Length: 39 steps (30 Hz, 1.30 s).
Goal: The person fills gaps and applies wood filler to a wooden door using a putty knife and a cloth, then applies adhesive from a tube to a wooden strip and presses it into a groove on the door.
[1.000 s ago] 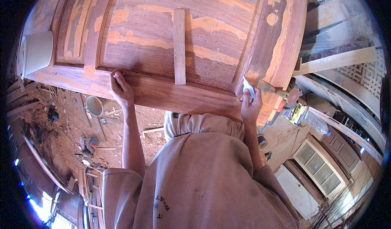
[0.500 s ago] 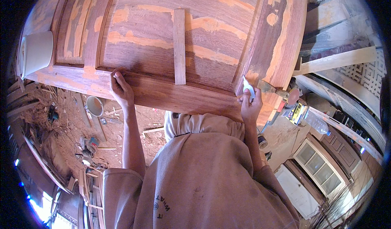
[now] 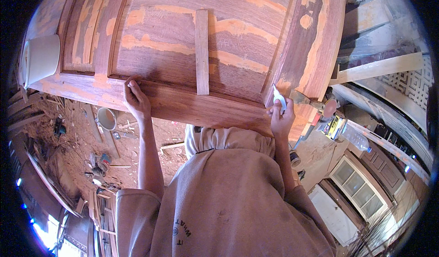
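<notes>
Sawdust and scraps of wood litter the floor [image 3: 130, 147] of this workshop, where a bucket [image 3: 106, 119] and a power tool [image 3: 100, 163] sit off to the person's left. Seen from the head, over to the right, a window frame with glass panes [image 3: 358, 188] leans near a brown panelled door [image 3: 386, 172], and farther up a pale plank [image 3: 379, 69] slants in front of a lattice panel [image 3: 414, 79].

Across the front of the person lies a big reddish-brown wooden panel [image 3: 169, 102], its recessed fields and frame streaked with orange filler [image 3: 242, 31]. One narrow wooden strip [image 3: 201, 51] rests on it, its near end on the front rail. A white tub [image 3: 44, 58] stands at the far left end.

The left hand [image 3: 136, 100] is at the panel's near edge, fingers curled — whether it truly grips the wood I cannot tell. The right hand [image 3: 281, 117] is closed around a small white bottle [image 3: 279, 98], held over the right part of the near rail, its thin nozzle pointing up and away, close to the recess corner; whether the tip touches the wood is unclear. Just right of that hand lies a scraper [image 3: 300, 98], and beyond the panel's edge are a yellow-and-black box [image 3: 335, 128] and a clear plastic bottle [image 3: 356, 138].
</notes>
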Motion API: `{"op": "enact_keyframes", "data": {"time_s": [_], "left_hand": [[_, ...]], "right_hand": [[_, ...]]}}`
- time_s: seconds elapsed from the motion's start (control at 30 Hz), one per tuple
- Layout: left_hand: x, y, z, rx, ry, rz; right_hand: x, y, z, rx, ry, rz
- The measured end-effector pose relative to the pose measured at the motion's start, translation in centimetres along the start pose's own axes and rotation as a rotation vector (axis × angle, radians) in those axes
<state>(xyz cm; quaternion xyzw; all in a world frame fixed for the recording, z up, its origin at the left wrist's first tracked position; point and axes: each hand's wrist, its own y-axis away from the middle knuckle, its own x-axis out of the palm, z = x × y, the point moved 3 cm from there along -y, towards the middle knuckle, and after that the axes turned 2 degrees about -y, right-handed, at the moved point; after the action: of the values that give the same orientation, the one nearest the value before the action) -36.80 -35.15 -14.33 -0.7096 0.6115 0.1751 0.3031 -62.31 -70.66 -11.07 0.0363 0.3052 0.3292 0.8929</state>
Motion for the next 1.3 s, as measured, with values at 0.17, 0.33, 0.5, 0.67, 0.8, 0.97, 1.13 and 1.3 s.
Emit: {"op": "enact_keyframes", "data": {"time_s": [0.17,0.33,0.5,0.67,0.8,0.97,1.13,1.3], "left_hand": [[0.0,0.0,-0.2,0.014,0.014,-0.035],[-0.1,0.0,-0.6,-0.022,0.001,-0.016],[-0.2,0.0,-0.2,-0.031,-0.008,0.001],[-0.1,0.1,0.4,-0.041,-0.026,0.001],[-0.1,0.1,0.6,-0.034,-0.017,0.007],[-0.2,0.1,0.1,-0.020,-0.024,0.000],[0.0,0.1,0.2,-0.002,-0.013,-0.018],[-0.2,0.1,0.4,-0.044,-0.028,0.007]], "right_hand": [[0.0,0.0,-0.2,0.019,-0.007,-0.007],[0.0,0.0,-0.2,0.004,0.001,0.003],[0.1,0.0,-0.3,0.006,-0.007,0.000],[0.2,0.0,0.0,0.000,0.003,-0.001],[0.1,0.0,-0.2,0.004,0.019,-0.005],[0.0,0.0,0.1,-0.002,0.038,-0.004],[0.1,0.1,0.0,-0.014,0.036,-0.005],[0.0,0.0,-0.2,-0.031,0.035,0.001]]}}
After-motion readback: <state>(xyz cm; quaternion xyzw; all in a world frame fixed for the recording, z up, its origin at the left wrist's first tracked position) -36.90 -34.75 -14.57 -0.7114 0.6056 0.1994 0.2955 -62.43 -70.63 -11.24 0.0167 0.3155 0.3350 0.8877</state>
